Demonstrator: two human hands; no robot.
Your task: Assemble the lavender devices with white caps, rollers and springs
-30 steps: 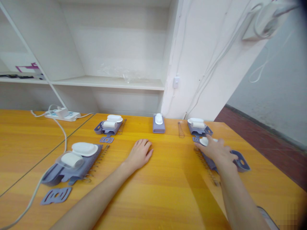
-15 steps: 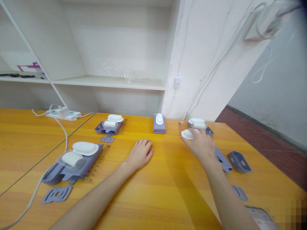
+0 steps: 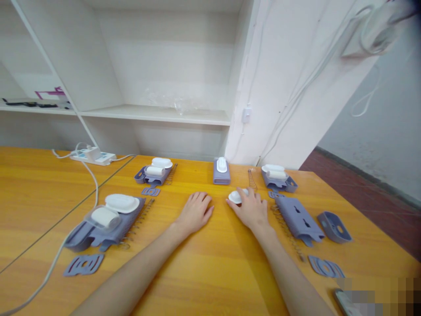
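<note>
My right hand [image 3: 251, 208] is closed on a white oval plastic cap [image 3: 235, 197], low over the middle of the wooden table [image 3: 210, 272]. My left hand [image 3: 196, 213] lies flat on the tabletop with its fingers stretched out, holding nothing. Just right of my right hand is a purple-grey plastic housing [image 3: 299, 219] with keyhole slots. A long metal spring [image 3: 287, 232] lies along its left side, and a purple-grey end piece [image 3: 334, 227] sits to its right. Nearer me is a flat slotted plate [image 3: 326, 266].
Similar part sets [image 3: 108, 221] lie at left, at back left [image 3: 154, 172] and at back right [image 3: 279, 177]. A housing with a white cap [image 3: 222, 170] stands at back centre. A power strip [image 3: 94, 155] and its cable are at left; a phone [image 3: 344, 302] lies at front right.
My right hand has moved left and nearer with the white oval cap, away from the back-right parts. My left hand stays resting on the table. The view has shifted slightly.
</note>
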